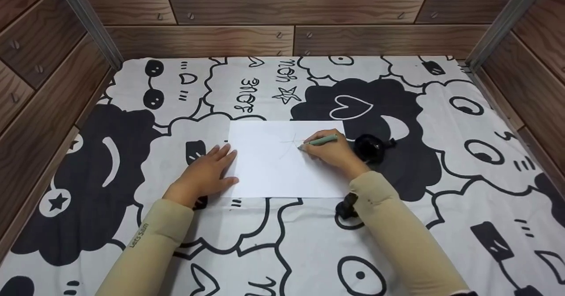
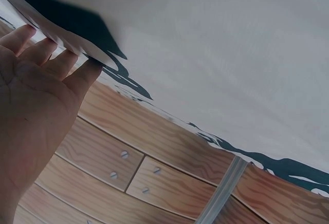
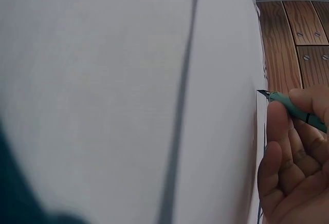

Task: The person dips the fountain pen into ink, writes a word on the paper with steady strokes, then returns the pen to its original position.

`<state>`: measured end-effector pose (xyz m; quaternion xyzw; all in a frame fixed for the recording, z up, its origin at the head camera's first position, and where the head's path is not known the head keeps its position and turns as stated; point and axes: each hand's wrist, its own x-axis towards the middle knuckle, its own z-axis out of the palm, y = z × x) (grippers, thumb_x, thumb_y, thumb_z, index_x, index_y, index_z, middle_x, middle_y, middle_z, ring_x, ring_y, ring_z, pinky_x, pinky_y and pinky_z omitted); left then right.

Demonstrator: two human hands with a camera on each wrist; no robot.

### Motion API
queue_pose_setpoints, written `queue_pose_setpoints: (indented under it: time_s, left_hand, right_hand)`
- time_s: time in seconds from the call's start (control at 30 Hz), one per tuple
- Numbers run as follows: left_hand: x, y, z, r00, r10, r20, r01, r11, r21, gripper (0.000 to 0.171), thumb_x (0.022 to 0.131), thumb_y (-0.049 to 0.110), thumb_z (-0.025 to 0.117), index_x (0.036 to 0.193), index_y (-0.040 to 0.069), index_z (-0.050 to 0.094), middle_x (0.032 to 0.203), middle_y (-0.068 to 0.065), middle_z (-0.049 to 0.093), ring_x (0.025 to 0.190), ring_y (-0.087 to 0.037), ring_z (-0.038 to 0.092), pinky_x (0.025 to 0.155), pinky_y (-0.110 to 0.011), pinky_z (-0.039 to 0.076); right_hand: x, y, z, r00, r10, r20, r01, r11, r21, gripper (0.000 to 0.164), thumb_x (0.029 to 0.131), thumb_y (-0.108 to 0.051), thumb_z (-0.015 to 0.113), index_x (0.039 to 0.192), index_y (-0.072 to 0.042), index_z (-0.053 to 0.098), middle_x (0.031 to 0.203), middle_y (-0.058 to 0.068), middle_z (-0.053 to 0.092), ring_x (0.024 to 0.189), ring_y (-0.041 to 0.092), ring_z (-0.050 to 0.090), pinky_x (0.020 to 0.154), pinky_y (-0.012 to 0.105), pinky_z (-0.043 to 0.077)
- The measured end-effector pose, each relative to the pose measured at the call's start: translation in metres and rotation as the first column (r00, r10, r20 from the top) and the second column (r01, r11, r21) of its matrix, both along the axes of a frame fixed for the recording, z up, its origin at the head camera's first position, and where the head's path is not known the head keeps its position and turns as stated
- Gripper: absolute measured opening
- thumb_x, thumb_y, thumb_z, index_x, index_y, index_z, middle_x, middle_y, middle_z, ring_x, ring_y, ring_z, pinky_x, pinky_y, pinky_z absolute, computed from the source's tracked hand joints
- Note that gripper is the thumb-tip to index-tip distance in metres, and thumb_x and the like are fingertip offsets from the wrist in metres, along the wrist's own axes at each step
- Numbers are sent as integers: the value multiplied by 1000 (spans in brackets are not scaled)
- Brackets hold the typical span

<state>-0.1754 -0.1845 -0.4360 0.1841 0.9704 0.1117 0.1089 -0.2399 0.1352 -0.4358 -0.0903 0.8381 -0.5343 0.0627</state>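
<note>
A white sheet of paper (image 1: 260,168) lies on the patterned cloth in the head view. A few faint thin strokes show on its upper right part. My right hand (image 1: 329,148) pinches a green fountain pen (image 1: 322,140) between thumb and fingers, its tip right at the strokes. In the right wrist view the dark nib of the fountain pen (image 3: 300,113) points left, with the other fingers of the right hand (image 3: 298,167) curled below it. My left hand (image 1: 205,174) rests at the paper's left edge, fingers spread and fingertips on the sheet.
A black-and-white cartoon cloth (image 1: 247,252) covers the table. Glossy black rounded object (image 1: 370,148) and a smaller black piece (image 1: 346,206) sit on either side of my right wrist. Wood-patterned panels (image 1: 291,0) enclose the back and sides, with grey metal posts (image 1: 88,22) at the corners.
</note>
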Motion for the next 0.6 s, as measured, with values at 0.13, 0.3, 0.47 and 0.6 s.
queue_pose_setpoints:
  time_s: [0.13, 0.3, 0.47, 0.6]
  left_hand:
    - [0, 0, 0, 1000, 1, 1, -1, 1000, -1, 72, 93, 42, 59, 150, 10, 31, 156, -11, 21, 141, -36, 16, 110, -53, 23]
    - [0, 0, 0, 1000, -5, -3, 5, 1000, -2, 71, 93, 42, 59, 150, 10, 31, 155, -12, 22, 141, -36, 16, 109, -54, 23]
    - [0, 0, 0, 1000, -2, 0, 2, 1000, -2, 71, 93, 42, 59, 150, 10, 31, 155, -12, 21, 141, -37, 16, 109, -54, 23]
    - [1, 1, 1, 1000, 7, 4, -7, 1000, 0, 72, 92, 42, 59, 150, 10, 31, 156, -12, 21, 141, -36, 16, 109, -54, 23]
  right_hand:
    - [4, 2, 1, 1000, 10, 0, -10, 1000, 24, 12, 79, -11, 74, 87, -2, 74, 58, 2, 63, 47, 8, 51, 43, 20, 41]
    - [8, 5, 3, 1000, 22, 11, -23, 999, 37, 12, 80, -12, 73, 87, -2, 74, 59, 4, 63, 47, 8, 50, 43, 20, 40]
    - [12, 9, 2, 999, 36, 23, -37, 999, 29, 12, 81, -11, 72, 88, -1, 74, 59, 3, 61, 48, 8, 50, 44, 19, 40]
    - [14, 11, 2, 999, 43, 22, -44, 999, 26, 12, 81, -11, 72, 88, -1, 74, 59, 2, 62, 49, 8, 50, 45, 19, 40]
